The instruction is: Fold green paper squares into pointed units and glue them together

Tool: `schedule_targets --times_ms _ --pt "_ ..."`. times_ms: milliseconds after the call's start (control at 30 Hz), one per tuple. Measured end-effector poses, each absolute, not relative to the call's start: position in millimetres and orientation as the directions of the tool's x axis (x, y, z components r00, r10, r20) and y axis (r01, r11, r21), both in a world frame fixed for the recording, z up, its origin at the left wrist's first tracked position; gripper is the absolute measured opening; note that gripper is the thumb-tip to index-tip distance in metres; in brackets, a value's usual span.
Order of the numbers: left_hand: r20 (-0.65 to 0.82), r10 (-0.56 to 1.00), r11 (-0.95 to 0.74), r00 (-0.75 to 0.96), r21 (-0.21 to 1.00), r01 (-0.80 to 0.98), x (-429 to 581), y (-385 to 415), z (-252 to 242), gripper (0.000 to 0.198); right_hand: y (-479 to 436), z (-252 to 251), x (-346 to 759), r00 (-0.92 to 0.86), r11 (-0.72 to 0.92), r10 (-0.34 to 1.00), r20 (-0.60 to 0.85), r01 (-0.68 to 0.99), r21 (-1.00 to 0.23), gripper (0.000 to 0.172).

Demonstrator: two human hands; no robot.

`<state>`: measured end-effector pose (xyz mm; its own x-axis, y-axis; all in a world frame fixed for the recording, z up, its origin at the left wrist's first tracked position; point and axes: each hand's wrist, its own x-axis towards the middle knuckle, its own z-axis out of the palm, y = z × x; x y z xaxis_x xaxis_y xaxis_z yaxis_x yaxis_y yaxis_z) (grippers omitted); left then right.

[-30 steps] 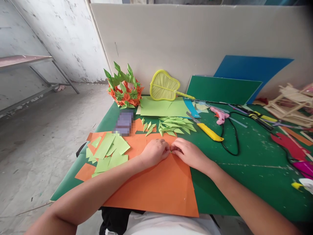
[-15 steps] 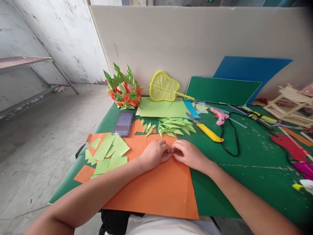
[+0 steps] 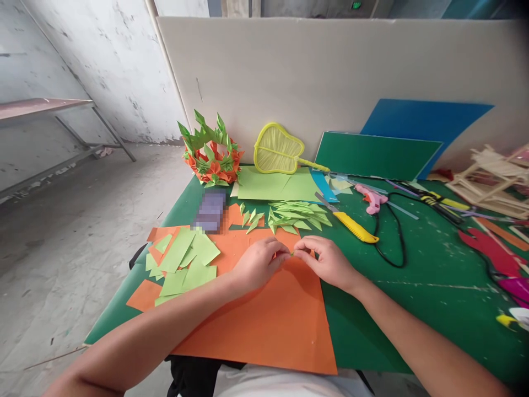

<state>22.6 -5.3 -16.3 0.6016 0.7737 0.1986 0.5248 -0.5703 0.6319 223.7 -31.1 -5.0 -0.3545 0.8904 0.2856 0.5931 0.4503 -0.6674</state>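
Note:
Over the orange paper sheet (image 3: 264,325), my left hand (image 3: 262,262) and my right hand (image 3: 324,262) meet with their fingertips pinched. Between them shows a tiny bit of a green paper piece (image 3: 292,254); the fingers hide the rest of it. Just beyond my hands lies a pile of folded green paper leaves (image 3: 297,214), with a few more folded leaves (image 3: 251,218) to its left. Loose cut green paper pieces (image 3: 188,264) are scattered beside my left forearm, on the orange sheet's left side.
A green and orange folded-paper crown (image 3: 212,151) stands at the back left, beside a yellow fan (image 3: 279,149). Right of the leaves lie a yellow utility knife (image 3: 355,226), blade out, and a pink glue gun (image 3: 372,198) with a black cord. A wooden stick model (image 3: 491,179) stands far right.
Both hands stay together, with slight finger shifts; the right hand has turned a little and a green bit shows between the fingertips. The whole view has dropped slightly.

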Motion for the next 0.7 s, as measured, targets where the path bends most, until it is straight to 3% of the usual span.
schedule_targets --times_ms 267,433,567,700 --pt "0.273 0.734 -0.640 0.622 0.584 0.499 21 -9 -12 0.019 -36 -8 215 -0.332 0.482 0.876 0.350 0.586 -0.652 0.023" --pt "0.290 0.739 -0.659 0.608 0.497 0.564 12 1 -4 0.022 -35 -12 215 -0.238 0.390 0.921 0.310 0.509 -0.768 0.014" --pt "0.405 0.767 -0.632 0.498 0.344 0.694 -7 25 2 0.021 -26 -16 231 -0.098 0.333 0.939 0.331 0.513 -0.791 0.021" --pt "0.454 0.766 -0.563 0.455 0.131 0.816 -22 48 1 0.022 -11 -16 255 -0.011 0.345 0.891 0.454 0.668 -0.660 0.028"
